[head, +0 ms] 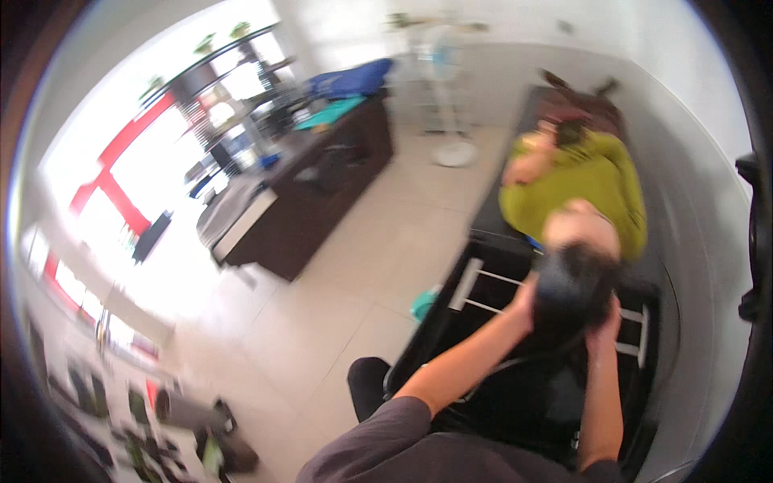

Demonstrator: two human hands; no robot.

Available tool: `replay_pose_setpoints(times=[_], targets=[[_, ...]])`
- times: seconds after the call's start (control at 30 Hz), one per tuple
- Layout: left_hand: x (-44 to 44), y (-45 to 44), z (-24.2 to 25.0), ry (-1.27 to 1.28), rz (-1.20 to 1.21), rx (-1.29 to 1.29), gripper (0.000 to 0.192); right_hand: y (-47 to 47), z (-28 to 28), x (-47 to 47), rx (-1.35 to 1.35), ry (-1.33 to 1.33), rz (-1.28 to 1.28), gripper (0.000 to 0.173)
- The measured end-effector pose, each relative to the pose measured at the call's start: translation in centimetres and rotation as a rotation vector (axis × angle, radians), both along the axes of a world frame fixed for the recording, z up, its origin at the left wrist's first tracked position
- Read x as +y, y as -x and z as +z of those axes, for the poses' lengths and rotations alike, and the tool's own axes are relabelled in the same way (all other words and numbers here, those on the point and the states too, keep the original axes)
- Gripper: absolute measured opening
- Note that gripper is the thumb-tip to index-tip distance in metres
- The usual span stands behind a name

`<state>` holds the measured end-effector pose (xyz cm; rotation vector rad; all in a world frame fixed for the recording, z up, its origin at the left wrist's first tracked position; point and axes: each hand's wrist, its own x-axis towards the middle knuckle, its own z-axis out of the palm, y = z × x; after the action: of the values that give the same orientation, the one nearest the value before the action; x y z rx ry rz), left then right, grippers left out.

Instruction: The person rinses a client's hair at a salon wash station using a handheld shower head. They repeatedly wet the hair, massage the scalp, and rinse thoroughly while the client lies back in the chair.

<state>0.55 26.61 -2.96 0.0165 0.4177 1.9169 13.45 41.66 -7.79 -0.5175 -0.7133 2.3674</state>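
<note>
A person in a yellow-green top (570, 187) lies face up on a dark padded bed, the head with dark hair (574, 284) towards me over a black wash basin (513, 398). My left hand (526, 302) cups the left side of the head as I see it, and my right hand (606, 323) cups the right side. Both hands press against the hair, with the fingers partly hidden behind the head. White metal bars (483, 287) show at both sides of the basin. The lying person's hand rests near a dark object on the chest, too blurred to name.
A dark brown desk (338, 175) with cluttered goods stands to the left, with a white standing fan (453, 154) behind it. A green round object (424, 303) is on the floor beside the basin. A grey wall (688, 241) runs close along the right.
</note>
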Motion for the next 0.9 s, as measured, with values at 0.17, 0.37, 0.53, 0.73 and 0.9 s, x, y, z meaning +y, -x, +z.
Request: replay_pose_setpoints(times=[0.17,0.37,0.53,0.73,0.9], targets=[[-1.0,-2.7,1.2,-0.014,-0.099,0.144,0.067,2.4,-1.3,0.6,0.259,0.142,0.154,0.057],[-2.7,-4.1,1.2,0.343,-0.044,0.419,0.073,5.1,2.0,-5.5,0.142,0.274,0.184,0.058],[-5.2,-5.7,2.5,0.801,-0.074,1.083,0.06,6.0,2.8,-7.8,0.075,0.307,0.212,0.059],[-9.2,-1.8,2.4,0.97,0.041,1.401,0.048,4.0,3.3,-10.4,-0.024,0.363,0.22,0.06],[-2.9,3.7,-6.9,0.162,0.054,0.292,0.043,1.5,3.7,-11.5,-0.091,0.381,0.212,0.061]])
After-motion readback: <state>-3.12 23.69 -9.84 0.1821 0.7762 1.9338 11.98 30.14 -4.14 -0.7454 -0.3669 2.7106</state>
